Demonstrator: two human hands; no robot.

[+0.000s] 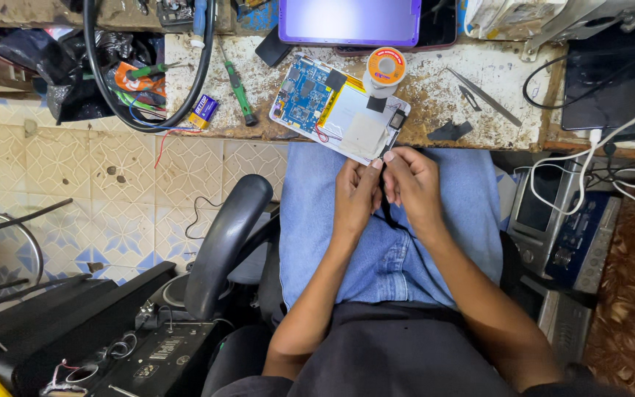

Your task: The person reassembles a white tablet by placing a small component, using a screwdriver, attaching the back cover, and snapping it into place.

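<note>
where two hands pinch one black strip, one opened tablet

green screwdriver, purple battery, solder spool, tweezers

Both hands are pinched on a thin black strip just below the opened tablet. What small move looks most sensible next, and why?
Probably lift the black strip up to the opened tablet. The left hand and right hand pinch its upper end just below the tablet's near edge, and the rest hangs over the lap.
</note>
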